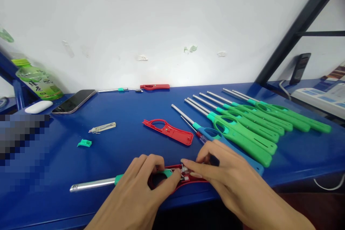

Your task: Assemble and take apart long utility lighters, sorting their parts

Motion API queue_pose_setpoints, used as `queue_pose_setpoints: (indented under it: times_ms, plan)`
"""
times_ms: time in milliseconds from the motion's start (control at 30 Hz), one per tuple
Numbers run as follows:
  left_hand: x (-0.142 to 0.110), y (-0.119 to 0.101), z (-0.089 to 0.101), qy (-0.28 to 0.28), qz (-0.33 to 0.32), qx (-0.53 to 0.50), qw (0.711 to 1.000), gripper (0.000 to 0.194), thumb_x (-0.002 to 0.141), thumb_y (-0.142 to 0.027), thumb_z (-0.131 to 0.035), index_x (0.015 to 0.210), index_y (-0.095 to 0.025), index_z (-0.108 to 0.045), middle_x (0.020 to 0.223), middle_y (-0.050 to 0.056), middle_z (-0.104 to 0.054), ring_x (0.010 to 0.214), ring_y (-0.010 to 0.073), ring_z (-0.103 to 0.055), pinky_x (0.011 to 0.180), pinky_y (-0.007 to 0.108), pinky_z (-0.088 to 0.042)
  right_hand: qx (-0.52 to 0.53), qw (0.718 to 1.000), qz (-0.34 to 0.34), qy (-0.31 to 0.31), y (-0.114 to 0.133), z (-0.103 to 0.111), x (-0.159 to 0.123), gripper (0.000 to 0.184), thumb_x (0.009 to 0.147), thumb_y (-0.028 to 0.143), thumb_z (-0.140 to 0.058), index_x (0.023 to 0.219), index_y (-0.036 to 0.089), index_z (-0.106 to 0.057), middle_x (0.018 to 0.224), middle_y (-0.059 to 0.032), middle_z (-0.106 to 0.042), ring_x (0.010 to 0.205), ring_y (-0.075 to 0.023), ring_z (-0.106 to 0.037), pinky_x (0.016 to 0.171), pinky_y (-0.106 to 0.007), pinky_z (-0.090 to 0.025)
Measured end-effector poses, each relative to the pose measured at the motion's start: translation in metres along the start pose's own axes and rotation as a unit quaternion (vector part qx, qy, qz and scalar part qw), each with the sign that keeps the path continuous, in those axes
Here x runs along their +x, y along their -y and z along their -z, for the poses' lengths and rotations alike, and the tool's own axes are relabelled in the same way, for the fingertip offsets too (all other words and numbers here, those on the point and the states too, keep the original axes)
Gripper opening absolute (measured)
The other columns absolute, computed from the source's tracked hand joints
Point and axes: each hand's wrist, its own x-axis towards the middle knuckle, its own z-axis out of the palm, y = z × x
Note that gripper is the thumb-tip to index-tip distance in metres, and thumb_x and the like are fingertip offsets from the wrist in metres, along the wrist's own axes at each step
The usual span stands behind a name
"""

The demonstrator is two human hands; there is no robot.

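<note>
While the L hand (pixel 144 179) gripped the opened red lighter (pixel 198 180) nr the front edge of the blue table (pixel 61 165), the R hand (pixel 229 169) hung half-closed, fingertips at a small white part (pixel 184 169) inside; pinched or not, couldn't tell!

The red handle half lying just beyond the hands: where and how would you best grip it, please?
Probably from above with the right hand, pinching the red handle half across its wide end: it lies flat, and the other end narrows past an open loop.
</note>
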Motion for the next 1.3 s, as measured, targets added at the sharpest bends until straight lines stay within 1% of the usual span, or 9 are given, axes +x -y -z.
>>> queue_pose_setpoints:
  times_ms: [200,533,633,767,900,1000,1067,1167,1300]
  plan:
    - [0.003,-0.003,0.012,0.03,-0.015,0.033,0.999,0.056,0.098,-0.009,-0.05,0.151,-0.028,-0.055,0.114,0.009,-0.059,0.088,0.0199,-0.056,0.074,0.031,-0.058,0.046,0.998,-0.02,-0.038,-0.004,-0.006,-0.001,0.013,0.11,0.021,-0.059,0.111,0.032,-0.065,0.1,0.0057,-0.07,0.089,-0.0174,-0.06,0.089,-0.038,-0.043]
    - [0.002,-0.004,0.014,0.029,-0.02,0.043,0.998,0.052,0.104,-0.008,-0.045,0.15,-0.027,-0.058,0.116,0.01,-0.062,0.094,0.0226,-0.062,0.079,0.035,-0.061,-0.028,0.998,0.028,-0.057,-0.01,0.028,0.009,0.028,0.111,0.013,-0.048,0.126,0.032,-0.062,0.124,0.0047,-0.074,0.11,-0.015,-0.068,0.098,-0.033,-0.047]
    - [0.003,-0.002,0.015,0.029,-0.024,0.035,0.999,0.048,0.106,-0.012,-0.045,0.151,-0.027,-0.058,0.115,0.01,-0.062,0.094,0.0224,-0.063,0.08,0.035,-0.061,-0.094,0.995,0.036,-0.02,-0.012,0.038,0.034,0.021,0.114,0.026,-0.049,0.127,0.029,-0.066,0.122,0.0006,-0.076,0.109,-0.0201,-0.071,0.095,-0.038,-0.052]
    - [0.003,0.0,0.016,0.025,-0.03,0.024,0.999,0.044,0.108,-0.019,-0.048,0.15,-0.026,-0.058,0.116,0.01,-0.064,0.094,0.0223,-0.065,0.082,0.035,-0.062,-0.2,0.974,0.074,0.071,-0.011,0.031,0.074,0.031,0.11,0.034,-0.058,0.137,0.02,-0.067,0.131,-0.0109,-0.075,0.115,-0.03,-0.073,0.091,-0.045,-0.059]
    - [-0.002,0.002,0.014,0.022,-0.018,0.025,0.999,0.058,0.101,-0.007,-0.046,0.155,-0.026,-0.052,0.121,0.009,-0.068,0.102,0.0237,-0.068,0.089,0.035,-0.064,-0.232,0.96,0.105,0.119,-0.009,0.013,0.1,0.033,0.102,0.018,-0.068,0.135,0.013,-0.069,0.118,-0.0145,-0.078,0.105,-0.0309,-0.076,0.088,-0.044,-0.06]
    - [-0.007,0.004,0.009,0.015,-0.015,0.034,0.999,0.069,0.095,0.0,-0.045,0.158,-0.025,-0.049,0.125,0.009,-0.069,0.112,0.0249,-0.068,0.094,0.034,-0.063,-0.241,0.953,0.122,0.135,-0.009,0.008,0.103,0.048,0.087,-0.001,-0.073,0.134,0.009,-0.069,0.11,-0.0139,-0.078,0.097,-0.0298,-0.076,0.084,-0.041,-0.06]
    - [-0.008,0.004,0.008,0.002,-0.02,0.032,0.999,0.067,0.095,0.001,-0.045,0.158,-0.022,-0.049,0.125,0.01,-0.069,0.112,0.0247,-0.068,0.095,0.033,-0.063,-0.239,0.954,0.123,0.131,-0.008,0.014,0.099,0.053,0.086,-0.005,-0.07,0.137,0.009,-0.067,0.111,-0.0131,-0.078,0.095,-0.0284,-0.077,0.081,-0.04,-0.061]
    - [-0.007,0.002,0.011,-0.046,-0.012,0.01,0.999,0.058,0.1,0.0,-0.046,0.154,-0.018,-0.052,0.124,0.012,-0.065,0.11,0.0215,-0.066,0.095,0.03,-0.061,-0.215,0.965,0.109,0.103,-0.006,0.031,0.085,0.044,0.102,0.005,-0.058,0.145,0.015,-0.062,0.125,-0.0132,-0.076,0.104,-0.0254,-0.076,0.086,-0.038,-0.063]
    - [0.0,0.003,0.026,-0.161,0.074,0.024,0.984,0.052,0.103,0.0,-0.051,0.147,-0.028,-0.058,0.137,0.009,-0.055,0.119,0.0191,-0.059,0.103,0.03,-0.055,-0.105,0.991,0.058,0.052,-0.006,0.055,0.057,0.039,0.114,0.026,-0.046,0.15,0.03,-0.059,0.139,-0.0045,-0.073,0.121,-0.0209,-0.073,0.099,-0.037,-0.062]
